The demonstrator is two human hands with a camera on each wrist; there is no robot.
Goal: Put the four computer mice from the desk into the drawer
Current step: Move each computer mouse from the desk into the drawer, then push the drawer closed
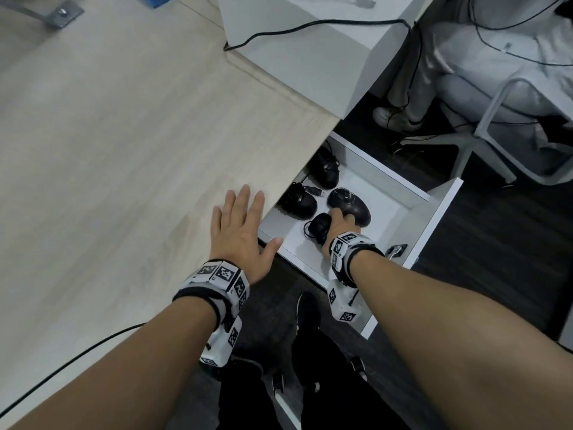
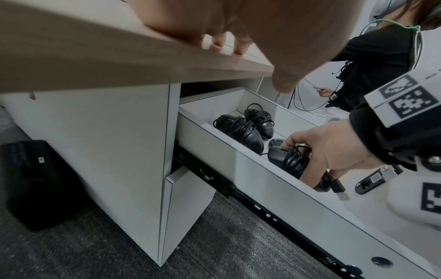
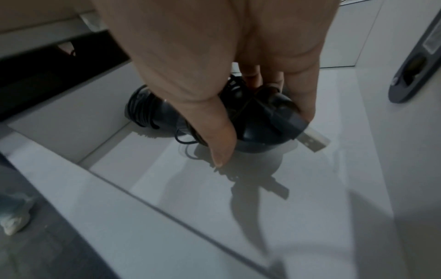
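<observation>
the worktop [image 1: 124,144] looks like pale wood-grain laminate, matt and smooth. the drawer [image 1: 384,181] is smooth white board with a faint sheen on its floor, on dark metal slides [image 2: 214,179]. the mice [image 1: 299,201] are black plastic, glossy enough to catch highlights, wound with thin black rubbery cords; one plug [image 3: 315,140] ends in bare metal. the floor [image 2: 214,245] is rough grey carpet. a dull grey metal bracket [image 1: 60,15] sits on the worktop. the wristbands [image 1: 217,283] are white plastic blocks on black cloth straps.
</observation>
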